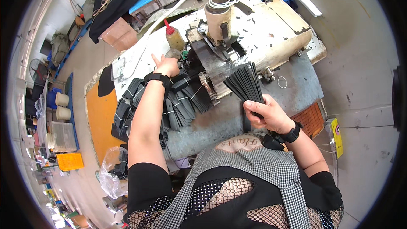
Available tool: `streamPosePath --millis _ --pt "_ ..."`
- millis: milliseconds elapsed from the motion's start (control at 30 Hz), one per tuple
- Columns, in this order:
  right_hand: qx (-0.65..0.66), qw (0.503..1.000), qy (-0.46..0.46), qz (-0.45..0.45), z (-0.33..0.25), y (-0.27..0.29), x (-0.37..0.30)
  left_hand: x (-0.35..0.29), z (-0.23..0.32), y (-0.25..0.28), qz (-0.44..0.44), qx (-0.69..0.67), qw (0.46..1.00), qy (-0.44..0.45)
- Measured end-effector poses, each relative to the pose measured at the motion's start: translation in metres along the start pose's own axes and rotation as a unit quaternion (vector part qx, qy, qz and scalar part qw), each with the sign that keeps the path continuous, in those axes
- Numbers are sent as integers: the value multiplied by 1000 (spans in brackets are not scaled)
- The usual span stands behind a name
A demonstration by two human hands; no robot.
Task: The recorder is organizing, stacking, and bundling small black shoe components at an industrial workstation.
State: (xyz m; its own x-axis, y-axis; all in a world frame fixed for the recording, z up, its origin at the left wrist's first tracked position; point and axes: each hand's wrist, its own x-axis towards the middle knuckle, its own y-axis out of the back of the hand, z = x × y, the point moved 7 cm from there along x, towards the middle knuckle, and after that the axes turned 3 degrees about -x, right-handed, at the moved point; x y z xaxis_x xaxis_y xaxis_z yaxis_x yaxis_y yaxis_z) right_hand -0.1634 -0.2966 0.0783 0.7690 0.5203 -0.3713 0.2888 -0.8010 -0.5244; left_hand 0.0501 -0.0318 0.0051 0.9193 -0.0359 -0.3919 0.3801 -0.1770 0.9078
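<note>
My right hand (269, 114) grips a fanned stack of thin black strips (246, 82) by its lower end, holding it up in front of the sewing machine (220, 21). On the far left of the machine's head, my left hand (166, 65) is stretched out with some fingers apart; its other fingers are partly hidden. It is close to a small round jar (173, 54) and a bottle with a red nozzle cap (174, 36). Under and beside my left forearm lie several bundles of dark strips (180, 106), tied with thin pale bands.
Dark scraps are scattered over the white machine table (250, 25). A pale loop (282, 82) rests on the grey metal surface (303, 78) at the right. An orange board (99, 114) and a clear plastic bag (111, 174) are at the left. A cardboard box (118, 34) stands behind.
</note>
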Motion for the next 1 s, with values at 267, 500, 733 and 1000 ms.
streamPosePath --millis 267,500,733,1000 --pt "-29 998 -48 28 -1 8 10 -144 49 110 431 -268 821 -262" --pt "-145 984 -99 26 1 -16 30 -196 147 62 350 -210 755 -514" --pt "-56 998 -14 -21 -10 -15 49 -184 128 77 563 -305 651 -408" --pt "61 993 -96 -41 32 10 68 -166 127 46 533 -253 699 -403"
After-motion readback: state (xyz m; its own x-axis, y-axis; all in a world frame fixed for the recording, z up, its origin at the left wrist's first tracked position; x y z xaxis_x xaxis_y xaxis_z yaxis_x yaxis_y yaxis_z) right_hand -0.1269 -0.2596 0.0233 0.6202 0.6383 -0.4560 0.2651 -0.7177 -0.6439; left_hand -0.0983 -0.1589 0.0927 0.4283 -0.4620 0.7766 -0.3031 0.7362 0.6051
